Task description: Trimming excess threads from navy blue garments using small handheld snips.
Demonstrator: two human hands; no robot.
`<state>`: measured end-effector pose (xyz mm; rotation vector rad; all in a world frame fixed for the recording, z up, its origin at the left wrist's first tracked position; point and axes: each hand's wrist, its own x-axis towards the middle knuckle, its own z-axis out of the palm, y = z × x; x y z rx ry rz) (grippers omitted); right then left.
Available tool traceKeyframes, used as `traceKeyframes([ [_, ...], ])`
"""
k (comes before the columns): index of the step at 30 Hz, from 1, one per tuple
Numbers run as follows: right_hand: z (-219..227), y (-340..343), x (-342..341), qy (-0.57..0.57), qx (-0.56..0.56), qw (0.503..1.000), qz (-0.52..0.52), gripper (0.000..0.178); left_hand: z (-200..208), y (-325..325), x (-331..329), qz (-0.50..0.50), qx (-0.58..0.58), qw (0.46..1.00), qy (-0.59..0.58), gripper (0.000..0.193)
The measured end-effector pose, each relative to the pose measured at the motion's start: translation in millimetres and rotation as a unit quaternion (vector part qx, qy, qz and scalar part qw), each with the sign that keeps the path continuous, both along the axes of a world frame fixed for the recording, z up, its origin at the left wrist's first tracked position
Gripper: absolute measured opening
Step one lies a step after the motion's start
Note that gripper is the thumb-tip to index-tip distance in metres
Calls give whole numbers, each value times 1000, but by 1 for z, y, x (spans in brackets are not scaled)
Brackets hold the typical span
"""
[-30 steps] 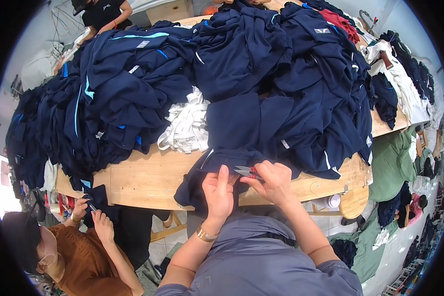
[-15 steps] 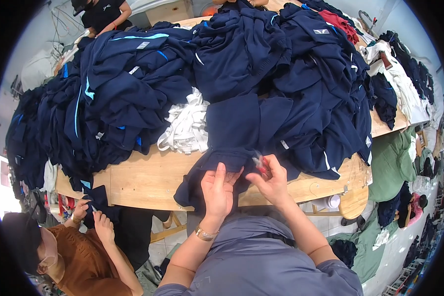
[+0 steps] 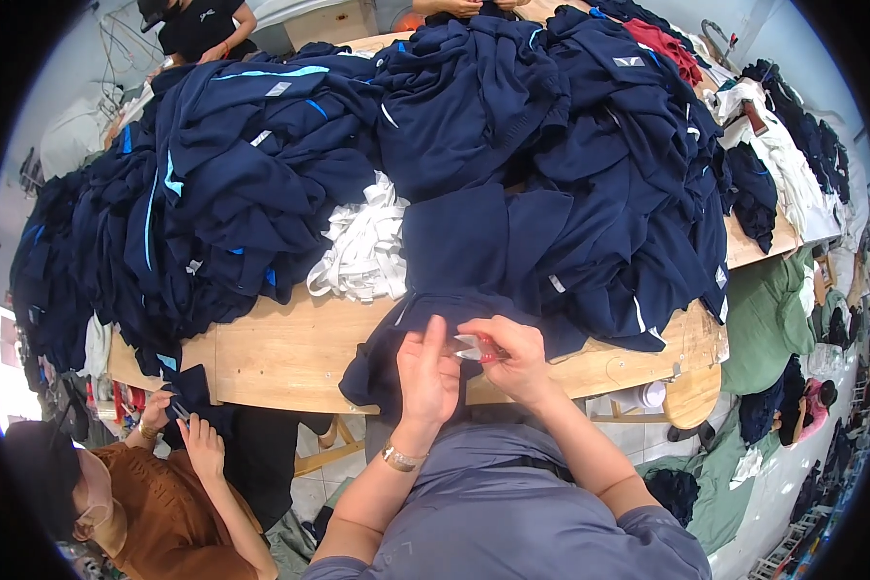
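My right hand (image 3: 514, 360) is closed round a pair of red-handled thread snips (image 3: 490, 355). Their blades are spread and point left, toward the fingers of my left hand (image 3: 429, 375). That left hand is closed at the edge of a navy garment (image 3: 372, 360), thumb up and fingers curled; the exact grip is partly hidden, and any thread there is too fine to see. The garment lies over the table's front edge, its upper part spread flat beyond my hands. Just left of it sits a heap of white tape or elastic strips (image 3: 367, 242).
Navy clothes with blue and white trim (image 3: 261, 164) are heaped over the wooden table (image 3: 271, 338). At the lower left a co-worker in a brown top (image 3: 169, 483) handles a navy piece. Other people work across the table. A wooden stool (image 3: 694, 398) stands at the right.
My right hand has moved left and turned, bringing the snips' blades up to my left fingers. My left hand stays nearly in place on the garment.
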<state>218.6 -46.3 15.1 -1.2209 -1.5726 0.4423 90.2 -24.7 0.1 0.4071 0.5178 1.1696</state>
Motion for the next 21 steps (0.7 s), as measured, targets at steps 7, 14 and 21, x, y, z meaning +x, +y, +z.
traceKeyframes([
  [7,-17,-13,2,161,-91,982,-48,14,11,2,3,7,-20,999,26,12],
  [14,-15,-14,7,-47,-45,993,-102,31,9,3,-1,-14,-47,999,-12,17],
  [21,-12,-14,8,-127,-24,988,-83,33,12,2,0,-10,-31,999,-1,14],
])
